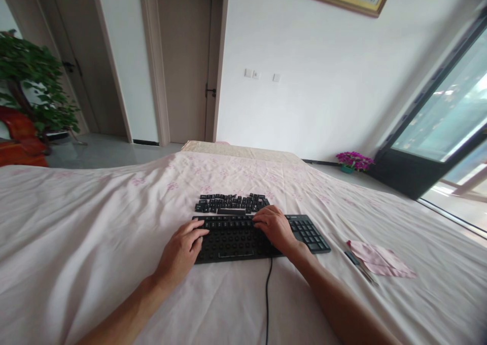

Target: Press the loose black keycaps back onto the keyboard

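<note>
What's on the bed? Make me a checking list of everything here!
Surface: bed sheet, pale with pink flowers.
Job's things: keyboard, most main keys off, number pad still on; loose keycaps piled behind it.
Clutter: pink cloth and a thin tool to the right.
Hands: left hand and right hand rest on the keyboard.
Cables: cord runs toward the person.
Surroundings: plant, doors, window, flowerpot.

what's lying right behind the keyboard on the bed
Just behind the keyboard lies a pile of loose black keycaps on the pale sheet. The left hand and right hand rest on the keyboard, hiding parts of it.
</note>
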`<state>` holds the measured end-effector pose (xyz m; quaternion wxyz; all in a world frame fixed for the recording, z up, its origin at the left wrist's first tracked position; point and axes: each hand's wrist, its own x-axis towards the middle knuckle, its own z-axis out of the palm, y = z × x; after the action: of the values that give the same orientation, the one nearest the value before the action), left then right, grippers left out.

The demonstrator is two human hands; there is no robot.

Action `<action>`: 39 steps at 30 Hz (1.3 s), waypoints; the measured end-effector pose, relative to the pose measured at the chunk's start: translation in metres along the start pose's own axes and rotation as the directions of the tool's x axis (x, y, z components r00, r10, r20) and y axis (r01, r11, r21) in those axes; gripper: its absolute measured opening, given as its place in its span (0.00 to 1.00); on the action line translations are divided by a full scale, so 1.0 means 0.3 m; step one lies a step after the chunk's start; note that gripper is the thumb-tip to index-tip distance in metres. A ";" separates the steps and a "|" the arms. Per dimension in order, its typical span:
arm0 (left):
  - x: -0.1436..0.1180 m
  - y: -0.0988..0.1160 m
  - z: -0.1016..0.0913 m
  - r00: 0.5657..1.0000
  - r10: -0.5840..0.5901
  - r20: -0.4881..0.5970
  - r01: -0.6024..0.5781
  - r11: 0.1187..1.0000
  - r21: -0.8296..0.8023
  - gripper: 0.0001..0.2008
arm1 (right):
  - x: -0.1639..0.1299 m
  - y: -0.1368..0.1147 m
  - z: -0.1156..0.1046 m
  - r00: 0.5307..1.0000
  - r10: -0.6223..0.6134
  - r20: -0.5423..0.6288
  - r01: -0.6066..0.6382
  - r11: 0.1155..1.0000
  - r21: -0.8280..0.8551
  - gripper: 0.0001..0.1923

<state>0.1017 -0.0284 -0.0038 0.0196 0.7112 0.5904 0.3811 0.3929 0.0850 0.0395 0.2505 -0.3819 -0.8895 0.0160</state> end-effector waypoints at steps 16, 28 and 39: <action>-0.001 0.001 -0.001 1.000 -0.002 0.010 0.002 1.000 0.010 0.15 | -0.002 -0.056 -0.029 0.993 -0.087 0.076 0.097 0.987 -0.130 0.10; -0.002 0.000 0.004 1.000 0.001 -0.008 -0.001 1.000 0.018 0.15 | -0.062 -0.111 -0.021 0.991 -0.062 0.120 0.089 0.968 -0.235 0.24; 0.004 0.007 -0.002 1.000 -0.018 -0.022 0.018 1.000 -0.022 0.15 | 0.171 0.072 -0.059 0.971 0.238 0.030 -0.232 0.963 -0.134 0.15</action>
<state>0.1031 -0.0282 -0.0018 0.0243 0.7011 0.5928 0.3955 0.3855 0.1327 0.0724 0.2013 -0.4996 -0.8425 -0.0035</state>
